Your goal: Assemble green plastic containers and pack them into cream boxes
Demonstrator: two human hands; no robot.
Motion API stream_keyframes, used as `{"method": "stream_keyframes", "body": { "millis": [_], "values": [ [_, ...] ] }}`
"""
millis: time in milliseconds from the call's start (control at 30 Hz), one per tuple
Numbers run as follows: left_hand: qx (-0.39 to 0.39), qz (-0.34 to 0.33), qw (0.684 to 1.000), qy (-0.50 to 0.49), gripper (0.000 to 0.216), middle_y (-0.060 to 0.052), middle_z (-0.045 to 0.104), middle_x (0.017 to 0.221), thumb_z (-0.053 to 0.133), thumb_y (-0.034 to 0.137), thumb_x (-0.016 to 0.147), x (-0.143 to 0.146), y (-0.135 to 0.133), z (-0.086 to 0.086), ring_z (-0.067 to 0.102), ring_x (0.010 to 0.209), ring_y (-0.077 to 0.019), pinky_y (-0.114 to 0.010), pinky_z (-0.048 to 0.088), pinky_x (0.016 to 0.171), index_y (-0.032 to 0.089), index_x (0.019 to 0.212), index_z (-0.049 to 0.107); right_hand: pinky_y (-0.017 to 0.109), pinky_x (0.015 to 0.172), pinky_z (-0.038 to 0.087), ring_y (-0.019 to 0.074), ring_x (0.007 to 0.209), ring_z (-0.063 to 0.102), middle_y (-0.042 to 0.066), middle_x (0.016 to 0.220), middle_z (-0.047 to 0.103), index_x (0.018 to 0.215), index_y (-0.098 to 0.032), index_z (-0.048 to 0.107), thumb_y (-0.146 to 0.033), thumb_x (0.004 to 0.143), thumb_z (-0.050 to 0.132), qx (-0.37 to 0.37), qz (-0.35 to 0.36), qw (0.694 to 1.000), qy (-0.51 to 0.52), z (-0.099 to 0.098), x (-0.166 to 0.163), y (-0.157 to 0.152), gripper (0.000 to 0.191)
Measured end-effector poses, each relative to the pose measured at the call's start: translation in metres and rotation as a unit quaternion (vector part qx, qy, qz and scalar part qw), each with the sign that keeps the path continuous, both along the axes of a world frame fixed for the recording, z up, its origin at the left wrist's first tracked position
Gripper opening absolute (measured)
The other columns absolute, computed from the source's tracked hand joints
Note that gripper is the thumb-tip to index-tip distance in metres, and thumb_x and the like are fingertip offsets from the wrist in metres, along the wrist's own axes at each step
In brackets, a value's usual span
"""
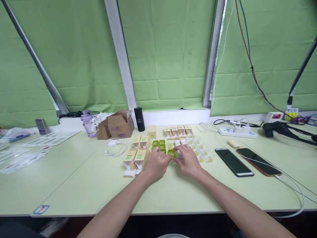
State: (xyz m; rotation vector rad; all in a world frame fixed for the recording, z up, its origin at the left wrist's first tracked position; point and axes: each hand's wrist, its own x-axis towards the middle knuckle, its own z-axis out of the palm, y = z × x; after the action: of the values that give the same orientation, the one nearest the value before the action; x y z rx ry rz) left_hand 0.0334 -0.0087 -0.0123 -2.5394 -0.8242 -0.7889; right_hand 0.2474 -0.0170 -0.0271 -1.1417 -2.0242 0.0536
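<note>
My left hand (156,162) and my right hand (187,160) rest side by side on the pale green table (99,185). Both pinch a small green tray (171,153) between their fingertips. More green trays (158,144) lie just behind my left hand. Small cream boxes with green labels (135,159) stand to the left of my left hand. Another row of such boxes (178,131) stands further back. Clear plastic cups with yellow pieces (204,153) lie to the right of my right hand.
Two phones (234,162) lie at the right, one on a white cable. A power strip (237,132), a brown carton (118,125), a black bottle (139,119), a purple bottle (87,125) and a white charger (112,143) stand behind. Flat packets (22,158) lie at the left.
</note>
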Motion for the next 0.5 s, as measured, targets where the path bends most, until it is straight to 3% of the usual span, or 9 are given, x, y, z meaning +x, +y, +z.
{"method": "stream_keyframes", "body": {
  "millis": [200, 367, 500],
  "values": [
    [-0.026, -0.004, 0.987, -0.161, 0.017, -0.008, 0.071, 0.09, 0.056, 0.026, 0.105, -0.003, 0.002, 0.002, 0.062, 0.086, -0.0247, -0.04, 0.045, 0.081, 0.021, 0.117, 0.066, 0.051, 0.101, 0.051, 0.034, 0.118, 0.059, 0.012, 0.124, 0.071, 0.125, -0.024, 0.063, -0.026, 0.092, 0.07, 0.044, 0.017, 0.995, 0.089, 0.0, 0.004, 0.005, 0.034],
    [-0.086, -0.03, 0.966, -0.241, 0.035, -0.011, 0.069, 0.123, 0.067, 0.026, 0.099, -0.005, 0.008, 0.004, 0.06, 0.12, -0.0302, -0.048, 0.051, 0.103, 0.025, 0.133, 0.059, 0.05, 0.103, 0.05, 0.0329, 0.122, 0.059, 0.011, 0.127, 0.07, 0.129, -0.026, 0.063, -0.027, 0.091, 0.068, 0.066, 0.025, 0.985, 0.155, 0.002, 0.007, 0.01, 0.038],
    [-0.117, -0.035, 0.959, -0.255, 0.046, -0.01, 0.066, 0.135, 0.068, 0.02, 0.096, -0.003, 0.01, 0.017, 0.056, 0.131, -0.0311, -0.052, 0.048, 0.113, 0.027, 0.14, 0.056, 0.05, 0.105, 0.05, 0.0323, 0.122, 0.059, 0.01, 0.126, 0.071, 0.127, -0.026, 0.065, -0.026, 0.09, 0.069, 0.065, 0.03, 0.981, 0.181, 0.008, 0.008, 0.018, 0.038]
  ]
}}
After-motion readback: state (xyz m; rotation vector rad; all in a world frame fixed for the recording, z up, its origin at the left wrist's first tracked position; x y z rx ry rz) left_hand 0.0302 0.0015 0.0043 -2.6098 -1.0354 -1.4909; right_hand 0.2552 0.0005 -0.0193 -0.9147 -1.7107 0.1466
